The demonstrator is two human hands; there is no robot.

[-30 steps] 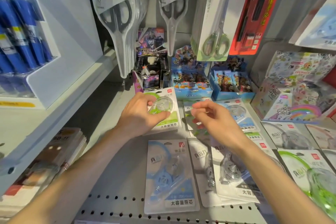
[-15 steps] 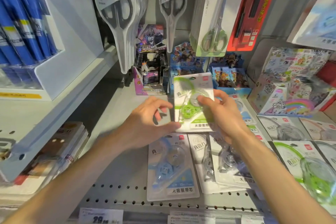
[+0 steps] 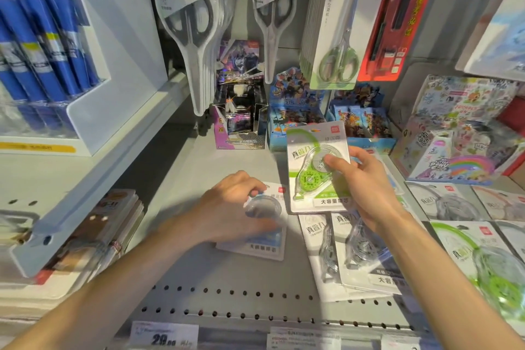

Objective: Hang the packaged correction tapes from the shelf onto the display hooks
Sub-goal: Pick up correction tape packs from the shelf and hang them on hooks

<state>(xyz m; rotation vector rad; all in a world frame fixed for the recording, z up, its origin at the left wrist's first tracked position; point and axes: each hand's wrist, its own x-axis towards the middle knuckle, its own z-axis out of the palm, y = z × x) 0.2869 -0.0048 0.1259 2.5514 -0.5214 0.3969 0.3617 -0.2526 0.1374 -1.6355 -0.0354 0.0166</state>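
Right hand clamped green tape, unhung | left hand fingers closing on blue tape, grip unclear | others near it on shelf

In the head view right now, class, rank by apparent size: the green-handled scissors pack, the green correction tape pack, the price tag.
1. Green-handled scissors pack
2. Green correction tape pack, though nearness may enlarge it
3. Price tag

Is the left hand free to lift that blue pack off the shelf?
Probably yes: the left hand already rests on the blue pack, which lies flat with nothing on top. The grip is blurred.
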